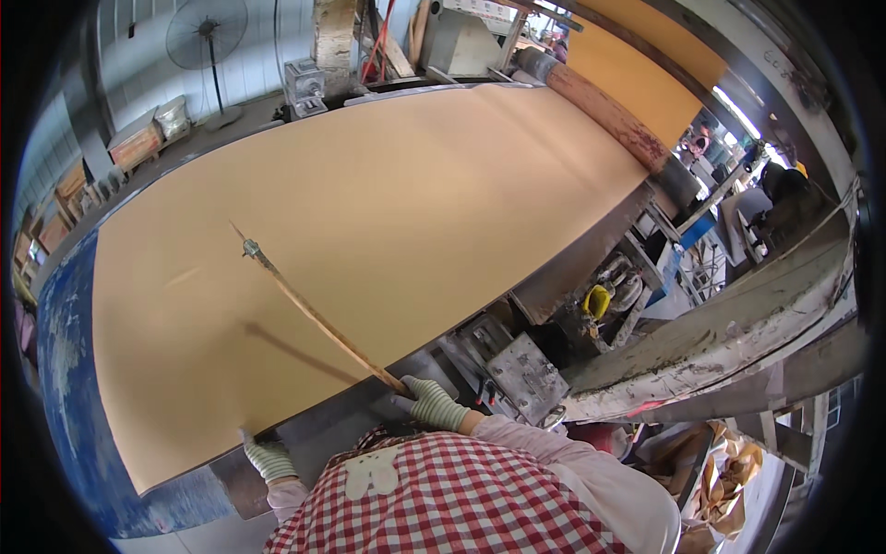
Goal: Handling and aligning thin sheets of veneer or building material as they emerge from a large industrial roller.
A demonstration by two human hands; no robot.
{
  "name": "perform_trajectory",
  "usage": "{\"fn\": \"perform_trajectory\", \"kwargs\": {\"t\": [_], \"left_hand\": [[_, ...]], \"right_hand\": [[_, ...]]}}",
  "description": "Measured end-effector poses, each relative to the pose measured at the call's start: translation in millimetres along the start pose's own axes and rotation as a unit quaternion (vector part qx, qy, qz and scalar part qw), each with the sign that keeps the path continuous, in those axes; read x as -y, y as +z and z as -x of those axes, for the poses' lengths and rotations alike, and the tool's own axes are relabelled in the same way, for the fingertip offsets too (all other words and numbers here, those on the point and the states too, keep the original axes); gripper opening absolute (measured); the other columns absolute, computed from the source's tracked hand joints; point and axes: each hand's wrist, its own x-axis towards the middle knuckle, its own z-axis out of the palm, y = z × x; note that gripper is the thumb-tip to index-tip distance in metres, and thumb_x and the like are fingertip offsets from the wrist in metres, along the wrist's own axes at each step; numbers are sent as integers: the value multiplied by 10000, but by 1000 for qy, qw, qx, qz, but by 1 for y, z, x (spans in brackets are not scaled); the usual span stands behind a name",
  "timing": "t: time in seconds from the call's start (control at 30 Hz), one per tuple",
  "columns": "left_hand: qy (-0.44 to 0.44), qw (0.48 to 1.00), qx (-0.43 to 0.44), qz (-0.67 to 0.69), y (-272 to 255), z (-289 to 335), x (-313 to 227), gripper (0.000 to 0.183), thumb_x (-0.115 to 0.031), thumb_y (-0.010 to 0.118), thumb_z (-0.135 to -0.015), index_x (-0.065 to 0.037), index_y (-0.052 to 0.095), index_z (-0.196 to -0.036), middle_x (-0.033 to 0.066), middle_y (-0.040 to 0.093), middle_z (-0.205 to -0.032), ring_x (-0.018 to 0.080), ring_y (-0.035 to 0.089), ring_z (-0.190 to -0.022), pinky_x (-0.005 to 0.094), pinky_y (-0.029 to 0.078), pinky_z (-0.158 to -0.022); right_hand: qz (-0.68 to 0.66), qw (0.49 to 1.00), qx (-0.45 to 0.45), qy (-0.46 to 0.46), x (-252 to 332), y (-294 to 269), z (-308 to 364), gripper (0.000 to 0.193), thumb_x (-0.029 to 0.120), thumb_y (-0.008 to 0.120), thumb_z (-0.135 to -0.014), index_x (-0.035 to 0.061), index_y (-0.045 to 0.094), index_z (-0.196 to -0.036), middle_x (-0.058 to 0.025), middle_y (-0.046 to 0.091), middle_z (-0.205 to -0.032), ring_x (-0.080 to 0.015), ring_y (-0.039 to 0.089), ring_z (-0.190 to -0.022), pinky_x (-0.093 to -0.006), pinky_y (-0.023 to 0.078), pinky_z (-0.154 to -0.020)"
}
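A large smooth tan sheet (pixel 369 212) spreads over the long table before me. My right hand (pixel 434 404), in a striped knit glove, is closed around the lower end of a long thin wooden stick (pixel 323 325). The stick slants away to the left above the sheet, with a metal clamp (pixel 250 247) and a slim pointed tip at its far end. Its shadow falls on the sheet. At the near left edge of the sheet is my left hand (pixel 269 459), also gloved, with fingers extended beside the edge; whether they touch it is unclear.
A thick worn roller (pixel 609 106) crosses the sheet's far right end, with orange sheet material (pixel 637 65) behind it. Metal machine parts (pixel 526 374) and a pale scuffed beam (pixel 711 346) stand close on my right. A blue surface (pixel 65 342) borders the sheet's left. Crumpled brown paper (pixel 724 489) lies lower right.
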Motion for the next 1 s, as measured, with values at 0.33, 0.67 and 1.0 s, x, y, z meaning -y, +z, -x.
{"fn": "perform_trajectory", "kwargs": {"t": [0.33,0.67,1.0], "left_hand": [[-308,946,89,38,63,51,106,346,-317,641,-777,-86,575,-1026,65,605,-1038,225,550,-991,386,445,-870],[-159,976,-10,-150,36,40,49,347,-377,597,-814,-49,582,-926,4,562,-674,91,449,-516,212,364,-466],[-31,996,24,-86,57,3,37,520,-383,603,-797,-52,494,-1184,90,539,-1153,244,499,-1052,395,383,-930]], "right_hand": [[-75,997,-1,30,-3,9,1,250,186,606,-822,11,518,-979,-95,558,-692,-151,519,-586,-294,438,-544],[-20,999,-13,33,-8,-9,1,266,200,618,-819,11,530,-984,-64,554,-675,-109,506,-571,-281,436,-517],[-166,977,-35,128,13,-35,-32,198,171,608,-832,28,531,-946,13,521,-637,-47,472,-529,-200,402,-463]]}}
